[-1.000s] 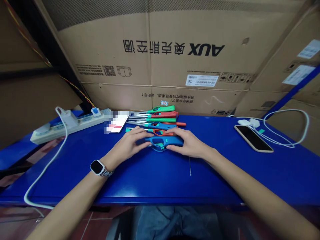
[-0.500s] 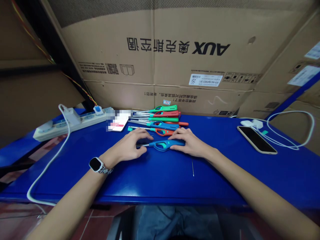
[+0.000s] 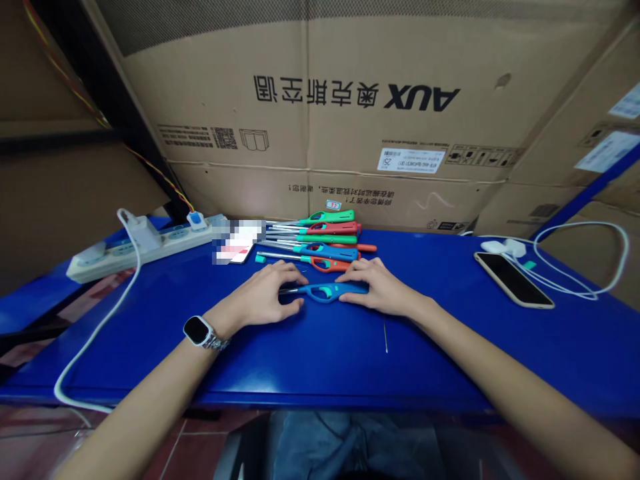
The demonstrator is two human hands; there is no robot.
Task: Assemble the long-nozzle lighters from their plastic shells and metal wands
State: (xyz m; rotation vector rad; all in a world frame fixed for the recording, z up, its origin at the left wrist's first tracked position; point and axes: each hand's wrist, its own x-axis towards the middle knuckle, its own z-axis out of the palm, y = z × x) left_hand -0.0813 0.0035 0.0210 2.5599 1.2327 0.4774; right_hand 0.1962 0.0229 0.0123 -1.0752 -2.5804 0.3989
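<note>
A blue long-nosed lighter (image 3: 327,291) lies flat on the blue table (image 3: 320,360). My left hand (image 3: 267,293) curls over its metal nozzle end, fingers bent around it. My right hand (image 3: 377,287) grips the handle end, thumb underneath. I wear a smartwatch (image 3: 199,331) on the left wrist. Just behind the hands lies a row of several more lighters (image 3: 320,239) in green, red and blue, nozzles pointing left.
A thin metal rod (image 3: 385,337) lies near my right forearm. A phone (image 3: 513,279) with white cables and a charger (image 3: 505,247) sits at the right. A power strip (image 3: 145,243) and a small card (image 3: 237,241) lie at the left. Large cardboard boxes (image 3: 320,120) wall the back.
My left hand has slid a little to the right along the nozzle of the blue lighter. The lighter and my right hand have stayed nearly in place since half a second ago.
</note>
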